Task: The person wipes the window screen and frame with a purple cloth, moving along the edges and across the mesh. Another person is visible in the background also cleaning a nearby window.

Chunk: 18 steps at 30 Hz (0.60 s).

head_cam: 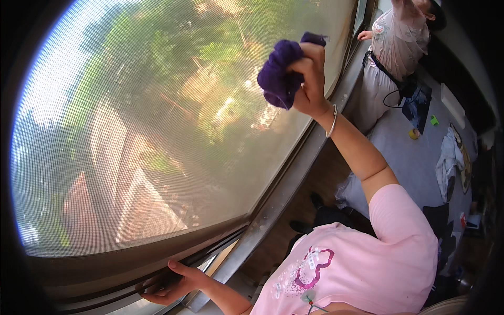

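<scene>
My right hand (313, 75) is raised in front of a large mesh window screen (177, 130). It grips a bunched dark purple cloth (281, 73), and some of the cloth pokes out above the fingers. Whether the cloth presses on the mesh cannot be told. Low on the left, my left hand (173, 285) rests at the dark window frame (118, 271), thumb and fingers apart. Its fingertips lie in shadow against the frame.
A grey sill (275, 208) runs diagonally below the screen. Another person (397, 47) stands farther along the window. Behind me, a bed with a grey cover (393, 157) carries a yellow tape roll (414, 134), a green object (434, 120) and clothing (449, 161).
</scene>
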Tool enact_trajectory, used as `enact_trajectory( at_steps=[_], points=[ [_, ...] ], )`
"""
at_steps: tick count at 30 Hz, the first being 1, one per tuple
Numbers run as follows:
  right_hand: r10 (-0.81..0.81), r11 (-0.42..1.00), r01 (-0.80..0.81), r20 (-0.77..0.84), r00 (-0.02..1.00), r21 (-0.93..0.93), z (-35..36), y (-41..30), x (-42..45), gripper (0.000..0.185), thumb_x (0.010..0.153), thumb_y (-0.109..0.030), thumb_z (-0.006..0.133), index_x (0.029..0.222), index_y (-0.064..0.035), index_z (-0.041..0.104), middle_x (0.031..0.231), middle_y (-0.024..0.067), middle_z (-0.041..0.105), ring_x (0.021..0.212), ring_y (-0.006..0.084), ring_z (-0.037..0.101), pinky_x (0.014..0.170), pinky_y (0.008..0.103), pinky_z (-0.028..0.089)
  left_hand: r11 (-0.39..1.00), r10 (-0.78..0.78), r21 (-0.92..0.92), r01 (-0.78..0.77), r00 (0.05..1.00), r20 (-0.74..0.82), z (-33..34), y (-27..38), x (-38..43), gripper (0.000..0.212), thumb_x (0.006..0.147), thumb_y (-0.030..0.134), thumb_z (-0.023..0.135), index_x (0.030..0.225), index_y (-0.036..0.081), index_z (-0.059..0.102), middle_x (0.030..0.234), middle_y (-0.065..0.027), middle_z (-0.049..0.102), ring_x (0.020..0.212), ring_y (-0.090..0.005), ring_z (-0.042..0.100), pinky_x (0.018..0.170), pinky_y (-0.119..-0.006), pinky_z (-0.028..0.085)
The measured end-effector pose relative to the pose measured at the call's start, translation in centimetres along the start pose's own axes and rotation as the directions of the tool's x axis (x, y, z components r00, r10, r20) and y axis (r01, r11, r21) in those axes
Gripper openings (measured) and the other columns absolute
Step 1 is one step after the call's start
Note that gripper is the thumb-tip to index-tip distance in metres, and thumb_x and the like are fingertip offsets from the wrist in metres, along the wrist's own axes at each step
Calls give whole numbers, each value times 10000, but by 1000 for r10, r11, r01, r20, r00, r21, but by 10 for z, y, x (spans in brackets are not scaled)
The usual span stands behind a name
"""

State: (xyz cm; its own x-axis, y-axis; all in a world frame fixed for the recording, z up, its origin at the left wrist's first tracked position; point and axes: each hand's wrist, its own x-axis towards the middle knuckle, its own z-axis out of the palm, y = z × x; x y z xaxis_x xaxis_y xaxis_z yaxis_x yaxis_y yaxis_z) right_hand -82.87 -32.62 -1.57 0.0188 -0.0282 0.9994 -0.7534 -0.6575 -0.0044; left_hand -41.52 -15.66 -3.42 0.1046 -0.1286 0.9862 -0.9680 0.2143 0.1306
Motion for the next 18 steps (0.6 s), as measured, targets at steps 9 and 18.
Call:
enact_trajectory(
  at_steps=[9, 18],
  points=[
    [952, -278, -943, -80, -296, 183, 6, -2, -360, 346, 935, -196, 536, 1215, -9, 461, 1195, 143, 455, 1157, 273, 447, 1022, 377, 342, 998, 65, 1, -65, 997, -28, 9, -3, -7, 831, 876, 260, 715, 1444, 8, 163, 1422, -232, 264, 1252, -364, 372, 1031, -501, 355],
    [581, 767, -639, -354, 733, -62, 25, -15, -164, 388, 953, -128, 524, 1290, 41, 430, 1177, 172, 408, 1053, 305, 428, 946, 400, 343, 987, -25, 157, 41, 994, -105, -22, -81, -120, 825, 870, 291, 718, 1433, -15, 199, 1374, -208, 312, 1216, -375, 416, 1027, -482, 382]
  ],
)
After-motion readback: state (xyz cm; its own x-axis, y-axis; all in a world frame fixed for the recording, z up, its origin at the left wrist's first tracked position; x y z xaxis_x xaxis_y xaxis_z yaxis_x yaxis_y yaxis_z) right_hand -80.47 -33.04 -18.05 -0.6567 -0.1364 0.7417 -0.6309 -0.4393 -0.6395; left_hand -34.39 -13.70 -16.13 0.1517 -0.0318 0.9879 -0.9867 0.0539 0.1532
